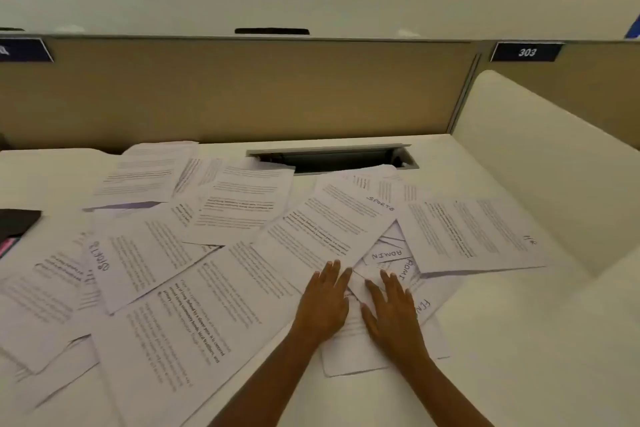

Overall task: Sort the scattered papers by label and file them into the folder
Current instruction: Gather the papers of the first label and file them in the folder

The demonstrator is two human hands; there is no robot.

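Printed papers cover our white desk in overlapping drifts, still unsorted, and we see no folder for certain (perhaps the dark object at far left). Our left hand and right hand lie flat, fingers straight, on the sheets beside the ADMIN-labelled sheets; next we judge we must gather matching labels.

Head-worn camera, forward and down, close over the desk.

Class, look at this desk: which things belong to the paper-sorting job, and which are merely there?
Belong to the job:
scattered papers
SPORTS sheet
ADMIN sheet
left hand and right hand, flat on the papers

Merely there:
cable slot
303 sign
divider panel
dark object at the left edge, possibly the folder; cannot tell
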